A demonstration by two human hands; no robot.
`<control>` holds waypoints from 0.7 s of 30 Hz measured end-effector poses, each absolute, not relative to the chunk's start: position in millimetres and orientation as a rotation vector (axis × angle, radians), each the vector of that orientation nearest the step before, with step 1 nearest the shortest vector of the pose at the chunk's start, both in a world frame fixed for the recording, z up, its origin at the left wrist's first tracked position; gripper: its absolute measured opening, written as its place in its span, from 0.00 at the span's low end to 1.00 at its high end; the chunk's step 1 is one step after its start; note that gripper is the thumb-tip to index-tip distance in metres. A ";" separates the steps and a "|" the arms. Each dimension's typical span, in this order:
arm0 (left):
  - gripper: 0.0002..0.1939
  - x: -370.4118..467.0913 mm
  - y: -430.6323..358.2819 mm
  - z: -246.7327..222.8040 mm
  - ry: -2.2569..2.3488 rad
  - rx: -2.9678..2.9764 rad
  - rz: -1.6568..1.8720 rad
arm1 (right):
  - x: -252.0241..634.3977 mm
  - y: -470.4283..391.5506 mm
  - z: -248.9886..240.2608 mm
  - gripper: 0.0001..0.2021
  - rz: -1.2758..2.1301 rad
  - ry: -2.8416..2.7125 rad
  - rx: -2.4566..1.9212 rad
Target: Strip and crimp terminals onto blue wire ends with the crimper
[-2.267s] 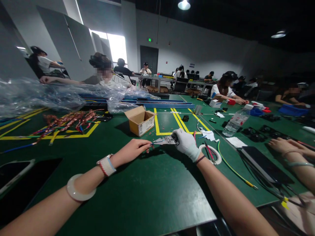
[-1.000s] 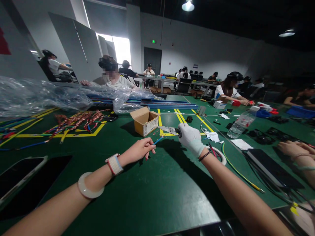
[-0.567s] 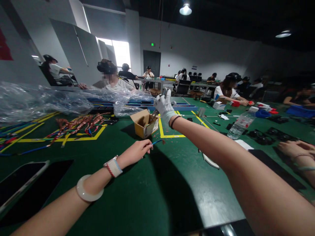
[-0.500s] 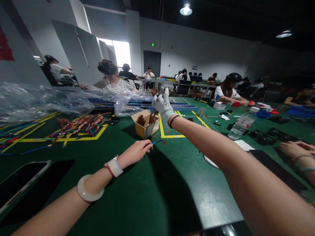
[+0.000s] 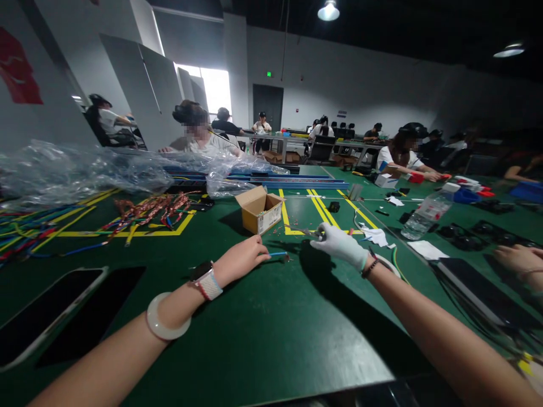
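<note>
Between the fingers of my left hand [image 5: 241, 260] is a short blue wire [image 5: 278, 254], its copper end pointing right. My right hand [image 5: 341, 246], in a white glove, is closed around a thin metal tool [image 5: 303, 230] that points left. What kind of tool it is cannot be made out. A small open cardboard box [image 5: 261, 215] stands just beyond my left hand. Copper scraps lie on the green table [image 5: 254, 333] by the box. Wires with bare copper ends [image 5: 155, 210] are piled at the left.
Crumpled clear plastic [image 5: 85, 169] and blue rails [image 5: 309, 183] lie at the back. To the right are a water bottle [image 5: 430, 212], white cloth [image 5: 376, 236] and a black device [image 5: 487, 288]. Two dark flat panels lie front left. A co-worker's hands rest at the right edge.
My right hand has come down from above the box to the table on the right, with the metal tool. My left hand still holds the blue wire. The view has shifted slightly.
</note>
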State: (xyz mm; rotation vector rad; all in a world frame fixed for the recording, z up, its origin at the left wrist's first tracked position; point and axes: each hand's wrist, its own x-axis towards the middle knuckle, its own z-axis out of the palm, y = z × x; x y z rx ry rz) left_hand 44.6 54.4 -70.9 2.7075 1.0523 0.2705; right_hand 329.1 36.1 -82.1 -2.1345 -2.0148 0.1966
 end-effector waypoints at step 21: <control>0.08 49.2 -0.8 -39.7 0.546 2.736 0.161 | 344.4 -84.5 -39.9 0.15 0.455 -2.204 -1.652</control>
